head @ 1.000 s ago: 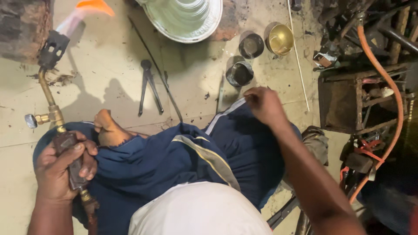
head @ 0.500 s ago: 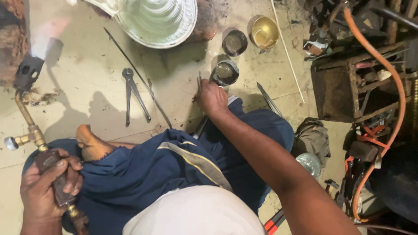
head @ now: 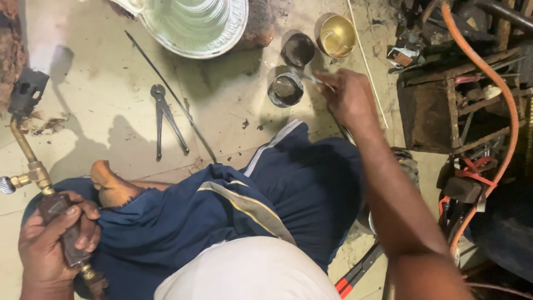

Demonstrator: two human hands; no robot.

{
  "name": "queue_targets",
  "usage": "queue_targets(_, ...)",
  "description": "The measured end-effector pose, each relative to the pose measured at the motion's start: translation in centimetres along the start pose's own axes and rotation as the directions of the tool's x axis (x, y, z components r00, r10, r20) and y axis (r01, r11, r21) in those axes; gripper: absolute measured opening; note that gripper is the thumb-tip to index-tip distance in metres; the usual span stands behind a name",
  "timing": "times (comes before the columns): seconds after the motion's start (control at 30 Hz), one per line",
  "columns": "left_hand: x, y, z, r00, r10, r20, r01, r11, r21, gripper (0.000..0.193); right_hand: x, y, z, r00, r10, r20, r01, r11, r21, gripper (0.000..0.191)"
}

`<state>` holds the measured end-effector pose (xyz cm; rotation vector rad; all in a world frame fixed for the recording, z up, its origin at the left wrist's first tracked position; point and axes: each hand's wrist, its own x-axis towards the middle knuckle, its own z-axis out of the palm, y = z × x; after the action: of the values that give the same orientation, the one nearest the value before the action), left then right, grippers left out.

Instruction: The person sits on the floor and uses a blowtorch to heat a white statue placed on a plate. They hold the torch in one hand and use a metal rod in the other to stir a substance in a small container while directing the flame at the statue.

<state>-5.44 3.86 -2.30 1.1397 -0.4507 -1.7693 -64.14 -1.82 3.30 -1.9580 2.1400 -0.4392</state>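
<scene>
I sit on the floor in blue trousers. My left hand (head: 53,244) grips the dark handle of a brass gas torch (head: 30,161) at the lower left; its black nozzle (head: 26,93) points up toward a brick. My right hand (head: 347,97) reaches forward and pinches a thin metal rod (head: 311,78) whose tip lies over the rim of a small dark cup (head: 286,89). Two more cups stand just beyond: a dark one (head: 298,50) and a brass-coloured one (head: 336,36).
A ribbed silver bowl (head: 194,25) sits at the top. Pliers (head: 164,116) and a long thin rod (head: 172,91) lie on the tiled floor. A rusty metal box (head: 438,108) and an orange hose (head: 499,111) crowd the right side.
My right hand has moved from my knee forward and right to the cups, now holding a thin rod. The view has shifted. My left hand keeps the torch.
</scene>
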Motion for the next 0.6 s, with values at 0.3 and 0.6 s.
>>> queue_targets(0.3,0.1,-0.4,-0.3,1.0,0.006,0.003,-0.006,1.0,0.003,0.011,1.4,2.0,5.4,0.984,-0.074,0.163,0.132,0.916,-0.38,0.018)
queue_targets(0.6,0.0,-0.3,-0.4,1.0,-0.007,-0.003,0.007,1.0,0.001,0.011,1.7,2.1,7.3,0.985,-0.118,0.123,0.157,0.911,-0.383,0.019)
